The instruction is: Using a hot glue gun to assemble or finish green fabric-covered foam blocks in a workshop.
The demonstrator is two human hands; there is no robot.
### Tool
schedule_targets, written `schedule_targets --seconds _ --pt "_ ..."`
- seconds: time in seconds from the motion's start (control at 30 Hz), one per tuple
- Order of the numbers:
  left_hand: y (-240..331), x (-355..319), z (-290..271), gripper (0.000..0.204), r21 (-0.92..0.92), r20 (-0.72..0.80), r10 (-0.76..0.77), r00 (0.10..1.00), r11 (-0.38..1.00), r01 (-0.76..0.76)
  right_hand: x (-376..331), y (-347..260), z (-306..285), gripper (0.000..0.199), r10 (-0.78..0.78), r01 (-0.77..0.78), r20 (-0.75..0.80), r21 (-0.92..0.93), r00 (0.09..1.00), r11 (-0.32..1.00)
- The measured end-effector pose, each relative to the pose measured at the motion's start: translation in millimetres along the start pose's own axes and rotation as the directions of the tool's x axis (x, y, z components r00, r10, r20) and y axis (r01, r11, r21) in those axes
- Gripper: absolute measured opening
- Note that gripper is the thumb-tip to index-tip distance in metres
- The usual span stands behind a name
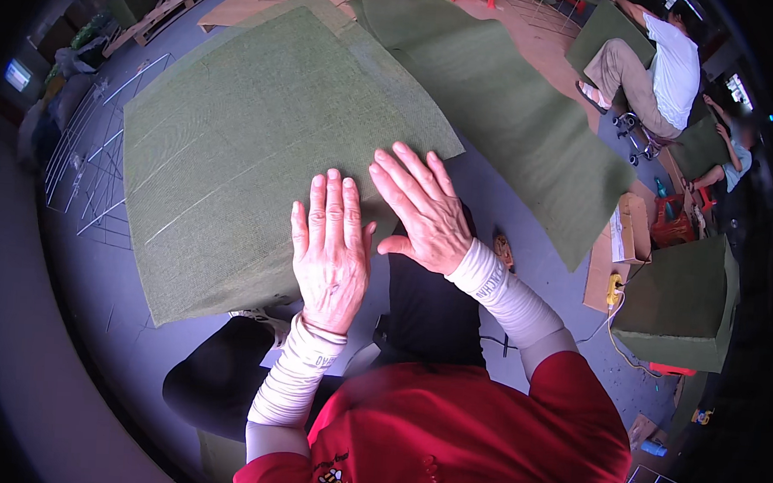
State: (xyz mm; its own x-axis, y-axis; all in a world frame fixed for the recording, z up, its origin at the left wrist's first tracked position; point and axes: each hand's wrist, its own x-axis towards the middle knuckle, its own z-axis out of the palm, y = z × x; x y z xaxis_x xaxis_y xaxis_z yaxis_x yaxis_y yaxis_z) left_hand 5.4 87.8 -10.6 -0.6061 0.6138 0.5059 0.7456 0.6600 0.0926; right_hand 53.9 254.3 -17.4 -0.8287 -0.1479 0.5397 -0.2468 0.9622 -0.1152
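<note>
- In front of the person's knees, a square green mat (260, 156) of coarse woven fabric is lying flat, its surface crossed by a few pale straight lines, its edges bending with the lens.
- It is lying over the grey floor (511, 204), with another green layer showing under its far edge and a long green strip (516, 108) running off to the right.
- The left hand (329, 247) is pressing palm down on the mat's near right corner area, fingers (332, 199) straight, close together and pointing away from the body; it is holding nothing.
- The right hand (423, 208) is lying flat just beside it, fingers (408, 168) slightly spread and angled up to the left, their tips resting on the mat's right edge while the palm is hanging past it over the floor.
- The two hands are nearly touching at the thumbs.
- Both forearms are wearing pale sleeves below a red shirt (464, 429).
- To the left, wire grid racks (94, 156) are lying on the floor.
- At the right, a green covered box (685, 301) and cardboard (622, 245) are sitting near a yellow tool (614, 290).
- Farther off, another person (653, 67) is sitting by more green material.
</note>
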Motion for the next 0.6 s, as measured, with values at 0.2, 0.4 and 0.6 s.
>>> schedule_targets --seconds 0.2,0.4,0.6 --pt "-2.4 -5.9 2.8 0.058 -0.015 -0.007 0.0 1.0 1.0 0.0 -0.7 0.6 0.7 0.084 0.028 -0.024 -0.055 0.077 0.998 0.997" --pt "-10.7 -18.7 -3.2 0.054 0.025 -0.049 -0.083 0.995 0.996 0.084 11.8 -26.8 8.5 0.084 -0.009 0.009 0.047 0.004 0.999 1.0" --pt "-18.6 -22.9 -6.3 0.059 -0.073 -0.02 -0.079 0.997 0.994 0.078 13.1 -26.1 12.8 0.088 -0.009 0.008 0.05 0.013 0.999 1.0"
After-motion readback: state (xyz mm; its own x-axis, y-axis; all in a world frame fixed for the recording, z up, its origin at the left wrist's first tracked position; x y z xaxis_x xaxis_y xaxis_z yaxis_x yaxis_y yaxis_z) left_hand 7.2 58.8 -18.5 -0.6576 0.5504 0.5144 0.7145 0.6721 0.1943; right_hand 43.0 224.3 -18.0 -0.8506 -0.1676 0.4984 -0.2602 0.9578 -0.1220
